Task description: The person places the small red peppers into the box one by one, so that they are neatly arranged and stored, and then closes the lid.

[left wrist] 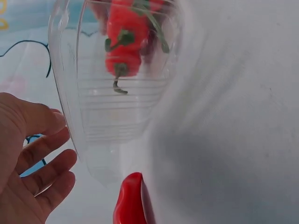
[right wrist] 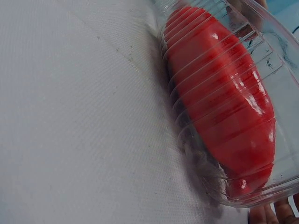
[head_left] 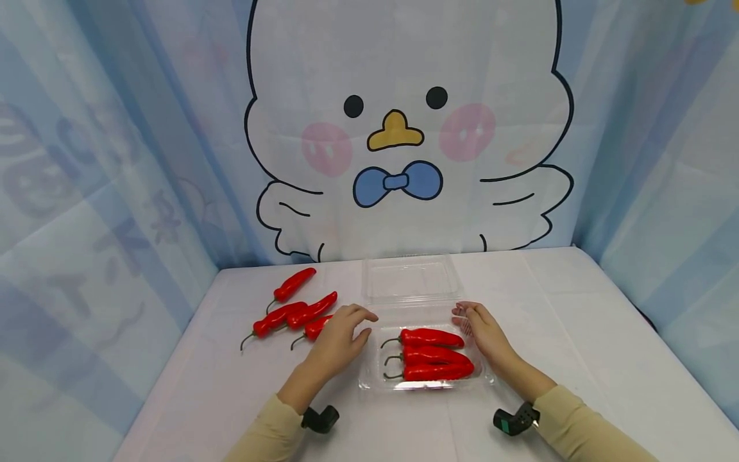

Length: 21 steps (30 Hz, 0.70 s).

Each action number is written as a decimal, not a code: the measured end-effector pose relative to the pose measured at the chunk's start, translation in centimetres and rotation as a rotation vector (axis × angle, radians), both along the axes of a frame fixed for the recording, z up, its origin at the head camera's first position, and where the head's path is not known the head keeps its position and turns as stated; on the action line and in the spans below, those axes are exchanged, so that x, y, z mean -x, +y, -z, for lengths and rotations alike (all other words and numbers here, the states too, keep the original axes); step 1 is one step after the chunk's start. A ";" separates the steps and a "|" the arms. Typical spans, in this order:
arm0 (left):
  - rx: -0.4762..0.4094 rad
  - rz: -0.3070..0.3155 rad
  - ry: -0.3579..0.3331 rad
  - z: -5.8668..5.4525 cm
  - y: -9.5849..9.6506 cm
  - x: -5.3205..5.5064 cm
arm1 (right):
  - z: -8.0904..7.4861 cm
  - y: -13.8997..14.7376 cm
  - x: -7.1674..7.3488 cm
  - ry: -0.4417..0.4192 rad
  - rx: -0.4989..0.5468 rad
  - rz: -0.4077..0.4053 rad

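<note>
A clear plastic clamshell box (head_left: 369, 378) lies on the table with its lid (head_left: 412, 281) folded back. Three red chili peppers (head_left: 435, 355) lie side by side inside, green stems pointing left. My left hand (head_left: 342, 340) is at the box's left rim, fingers loosely extended and holding nothing; in the left wrist view its thumb (left wrist: 46, 119) is right at the rim. At the box's far right corner, my right hand (head_left: 485, 333) grips the edge, part of its fingers seen through the plastic. In the right wrist view, a pepper (right wrist: 224, 102) shows through the ribbed wall.
Several loose red peppers (head_left: 294, 283) lie on the white table (head_left: 190, 385) left of the box, one partly hidden behind my left hand. A curtain with a cartoon bird (head_left: 398, 64) hangs behind the table, and blue curtains (head_left: 115, 192) stand at both sides.
</note>
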<state>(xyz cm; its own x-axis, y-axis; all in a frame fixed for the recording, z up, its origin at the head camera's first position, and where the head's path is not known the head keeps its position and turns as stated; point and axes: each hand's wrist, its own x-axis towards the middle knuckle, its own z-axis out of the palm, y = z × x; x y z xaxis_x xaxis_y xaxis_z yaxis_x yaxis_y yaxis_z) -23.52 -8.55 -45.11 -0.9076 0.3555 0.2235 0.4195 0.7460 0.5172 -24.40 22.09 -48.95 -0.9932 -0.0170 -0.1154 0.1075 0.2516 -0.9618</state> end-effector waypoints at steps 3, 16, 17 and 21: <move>-0.001 -0.024 0.023 0.2 -0.5 0.1 | 0.1 0.0 0.1 0.001 0.002 -0.003; -0.006 -0.098 0.080 1.3 -2.8 0.6 | -0.2 0.0 0.1 0.005 0.000 -0.009; 0.000 -0.106 0.078 1.4 -3.0 0.7 | -0.2 -0.1 0.0 0.006 0.001 -0.009; 0.027 -0.141 0.056 1.8 -3.4 0.9 | -0.2 -0.1 0.0 0.000 0.004 -0.004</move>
